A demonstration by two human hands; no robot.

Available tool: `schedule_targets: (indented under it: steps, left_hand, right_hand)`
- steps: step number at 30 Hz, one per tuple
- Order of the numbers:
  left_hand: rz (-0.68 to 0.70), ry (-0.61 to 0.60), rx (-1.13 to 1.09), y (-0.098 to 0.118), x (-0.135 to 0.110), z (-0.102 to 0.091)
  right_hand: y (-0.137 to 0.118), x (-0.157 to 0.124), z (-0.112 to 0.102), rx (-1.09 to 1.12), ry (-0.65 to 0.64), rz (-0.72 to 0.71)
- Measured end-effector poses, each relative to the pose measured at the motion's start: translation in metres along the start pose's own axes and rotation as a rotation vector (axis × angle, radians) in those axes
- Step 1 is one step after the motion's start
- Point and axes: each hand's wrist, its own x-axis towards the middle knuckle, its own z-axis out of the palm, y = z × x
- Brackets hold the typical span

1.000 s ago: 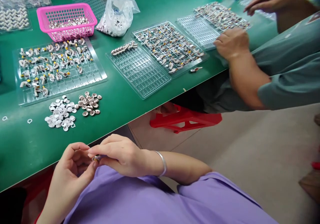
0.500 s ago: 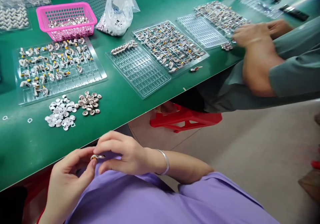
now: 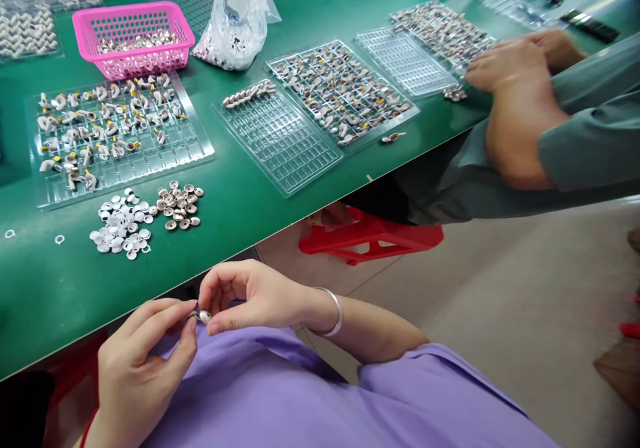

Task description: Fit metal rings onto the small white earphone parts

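Above my lap, just off the table's front edge, both hands meet at a small earbud-like part [image 3: 205,316] with a pale rounded end. My left hand [image 3: 145,358] is closed, pinching the part's narrow end between thumb and fingertips. The thumb and curled fingers of my right hand [image 3: 260,298] close around the rounded end. Fingers hide much of the part. On the table beyond lie a pile of small white discs [image 3: 123,225] and a pile of silvery-beige cups [image 3: 180,205]. Behind them, a clear tray [image 3: 193,148] holds rows of curved beige earbud pieces with orange bits.
A pink basket [image 3: 133,16] of small parts stands behind the tray, beside a clear plastic bag [image 3: 237,25]. Further right are a clear tray [image 3: 285,148] and a filled tray [image 3: 345,91]. A co-worker's hands [image 3: 510,61] work at the right. A red stool [image 3: 373,238] stands below.
My right hand has shifted slightly right, with its fingers curling more. The part's rounded pale end now shows between my hands, and the orange bit seen before is hidden.
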Motion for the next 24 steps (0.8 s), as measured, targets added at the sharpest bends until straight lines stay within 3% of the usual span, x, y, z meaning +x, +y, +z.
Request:
schedule_targets:
  steps: [6, 10, 14, 24]
  left_hand:
    - [-0.099, -0.038, -0.071, -0.004, -0.002, 0.000]
    - [-0.220, -0.053, -0.161, -0.006, -0.006, 0.001]
    - [-0.192, -0.063, -0.233, -0.006, -0.004, 0.001]
    - [-0.069, 0.008, -0.230, -0.006, -0.004, 0.002]
  right_hand:
    - [0.003, -0.003, 0.004, -0.146, 0.040, -0.164]
    - [0.006, -0.004, 0.009, -0.409, 0.109, -0.451]
    - [0.008, -0.004, 0.011, -0.578, 0.149, -0.651]
    - [0.011, -0.003, 0.011, -0.448, 0.124, -0.571]
